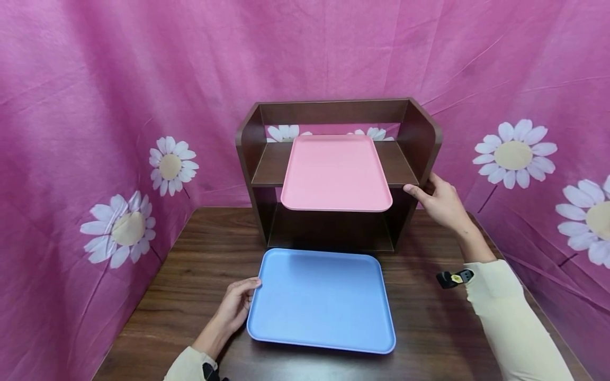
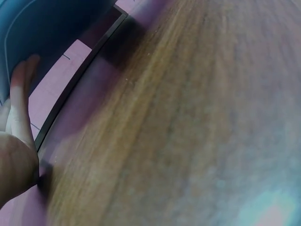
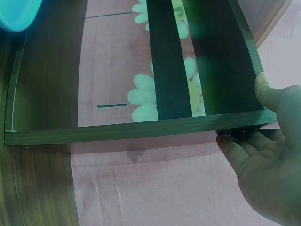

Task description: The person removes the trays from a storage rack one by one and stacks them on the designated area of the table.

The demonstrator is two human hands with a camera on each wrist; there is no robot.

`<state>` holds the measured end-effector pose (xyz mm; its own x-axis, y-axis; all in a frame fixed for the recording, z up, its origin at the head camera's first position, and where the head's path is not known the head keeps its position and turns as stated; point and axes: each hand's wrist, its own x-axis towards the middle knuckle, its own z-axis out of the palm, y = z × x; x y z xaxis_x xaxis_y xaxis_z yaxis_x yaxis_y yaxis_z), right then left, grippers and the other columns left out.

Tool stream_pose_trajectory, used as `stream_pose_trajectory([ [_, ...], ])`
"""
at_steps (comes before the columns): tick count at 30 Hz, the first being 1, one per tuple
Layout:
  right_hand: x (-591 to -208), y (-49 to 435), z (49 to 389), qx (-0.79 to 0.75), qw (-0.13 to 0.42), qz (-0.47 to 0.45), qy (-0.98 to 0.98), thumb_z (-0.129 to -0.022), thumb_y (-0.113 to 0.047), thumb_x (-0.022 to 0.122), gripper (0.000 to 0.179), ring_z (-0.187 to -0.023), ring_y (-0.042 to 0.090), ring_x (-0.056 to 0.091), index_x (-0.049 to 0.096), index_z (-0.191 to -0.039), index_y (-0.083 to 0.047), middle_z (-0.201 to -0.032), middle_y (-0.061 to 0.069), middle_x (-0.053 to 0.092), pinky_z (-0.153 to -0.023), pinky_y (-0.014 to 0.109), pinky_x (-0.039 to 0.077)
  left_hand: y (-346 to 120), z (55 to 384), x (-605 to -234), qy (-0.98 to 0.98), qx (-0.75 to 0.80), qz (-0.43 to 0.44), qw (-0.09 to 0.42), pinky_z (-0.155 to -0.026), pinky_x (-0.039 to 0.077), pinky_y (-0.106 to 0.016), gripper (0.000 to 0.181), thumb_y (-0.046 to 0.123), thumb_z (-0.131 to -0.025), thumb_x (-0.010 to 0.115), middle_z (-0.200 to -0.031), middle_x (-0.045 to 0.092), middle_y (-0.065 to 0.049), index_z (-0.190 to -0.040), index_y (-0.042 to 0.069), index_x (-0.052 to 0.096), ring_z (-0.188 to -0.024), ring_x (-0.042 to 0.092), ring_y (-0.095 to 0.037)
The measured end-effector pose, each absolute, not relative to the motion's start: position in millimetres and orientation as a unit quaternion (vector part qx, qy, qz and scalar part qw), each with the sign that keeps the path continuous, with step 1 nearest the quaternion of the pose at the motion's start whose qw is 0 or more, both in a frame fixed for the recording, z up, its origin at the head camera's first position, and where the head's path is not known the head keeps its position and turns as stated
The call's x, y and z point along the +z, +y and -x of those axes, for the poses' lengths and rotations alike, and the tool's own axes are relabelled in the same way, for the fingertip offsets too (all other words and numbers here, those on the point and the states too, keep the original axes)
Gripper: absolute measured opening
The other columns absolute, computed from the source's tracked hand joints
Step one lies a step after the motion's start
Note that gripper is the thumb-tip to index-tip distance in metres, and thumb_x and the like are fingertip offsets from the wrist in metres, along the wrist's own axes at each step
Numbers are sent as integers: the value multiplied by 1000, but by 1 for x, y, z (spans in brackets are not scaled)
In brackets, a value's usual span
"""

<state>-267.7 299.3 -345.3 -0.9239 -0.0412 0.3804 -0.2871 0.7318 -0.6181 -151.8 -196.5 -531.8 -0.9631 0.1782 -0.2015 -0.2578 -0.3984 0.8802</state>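
My left hand (image 1: 234, 306) holds a light blue rectangular tray (image 1: 321, 301) by its left edge, thumb over the rim. In the left wrist view, fingers (image 2: 21, 94) reach under the blue tray's underside (image 2: 51, 33), which stands above the wood. On the other side, my right hand (image 1: 443, 206) grips the right side panel of a dark brown two-level shelf (image 1: 333, 112). The right wrist view has the thumb (image 3: 267, 94) on the inner side of the panel (image 3: 141, 132) and the other fingers outside. A pink tray (image 1: 336, 172) lies on the upper level, jutting past its front edge.
The shelf stands at the back of a dark wooden table (image 1: 190, 296), with the blue tray close before its lower level (image 1: 333, 230). A pink curtain (image 1: 143, 63) with white daisies hangs behind and along both sides.
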Motion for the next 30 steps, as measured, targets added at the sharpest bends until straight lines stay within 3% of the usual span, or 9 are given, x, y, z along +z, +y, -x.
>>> stream_pose_trajectory([
  [7, -345, 299, 268, 355, 167, -86, -916, -104, -44, 68, 52, -100, 31, 63, 60, -135, -2, -120, 27, 74, -75, 22, 44, -196, 153, -530, 540, 829, 52, 135, -62, 57, -16, 37, -1, -101, 52, -70, 70, 11, -85, 21, 77, -65, 65, 1],
  [12, -344, 299, 268, 357, 165, -81, -916, -104, -45, 68, 54, -101, 30, 63, 60, -137, -3, -122, 27, 74, -76, 22, 45, -197, 153, -530, 549, 823, 44, 136, -57, 52, -14, 34, 0, -101, 53, -68, 66, 11, -85, 20, 76, -60, 55, 2],
  [19, -345, 300, 269, 355, 171, -87, -915, -103, -42, 70, 50, -87, 12, 59, 62, -132, -2, -114, 25, 75, -70, 17, 43, -199, 154, -528, 565, 809, 42, 154, -72, 64, -23, 27, 2, -102, 55, -81, 79, 5, -94, 16, 77, -75, 75, -6],
  [23, -345, 300, 269, 354, 172, -88, -915, -103, -42, 70, 49, -85, 13, 58, 62, -131, -2, -110, 24, 74, -69, 17, 43, -200, 154, -523, 598, 783, 61, 161, -74, 66, -27, 15, 5, -101, 61, -86, 80, 2, -107, 5, 74, -80, 78, -10],
  [27, -345, 300, 268, 355, 171, -84, -915, -103, -43, 69, 50, -89, 19, 60, 62, -131, -2, -113, 24, 74, -70, 19, 44, -199, 155, -515, 667, 726, 84, 142, -72, 66, -29, 33, 8, -98, 68, -91, 80, -5, -125, -12, 68, -82, 77, -13],
  [30, -344, 299, 267, 357, 171, -83, -915, -103, -44, 69, 51, -90, 20, 61, 61, -132, -2, -114, 25, 74, -70, 19, 44, -196, 155, -508, 722, 676, 90, 113, -70, 66, -28, 39, 9, -96, 72, -94, 80, -11, -125, -17, 68, -82, 76, -14],
])
